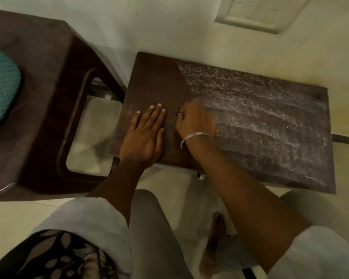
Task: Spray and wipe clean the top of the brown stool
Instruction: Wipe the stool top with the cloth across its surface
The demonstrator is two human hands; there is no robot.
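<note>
The brown stool (270, 109) stands in front of me, its rectangular top seen from above. White foamy spray streaks (250, 117) cover the right two thirds of the top, while the left third looks dark and dry. My left hand (145, 135) lies flat on the near left part of the top, fingers straight and together. My right hand (195, 121), with a silver bangle on its wrist, rests on the top just right of it, at the edge of the foam. Its fingers are curled round a pale cloth (198, 101), which is blurred and mostly hidden under the hand.
A larger dark brown plastic chair (48, 97) with a teal cushion (0, 87) stands close on the left, nearly touching the stool. A pale wall runs behind both. My legs and a bare foot (214, 244) are on the light tiled floor below the stool's front edge.
</note>
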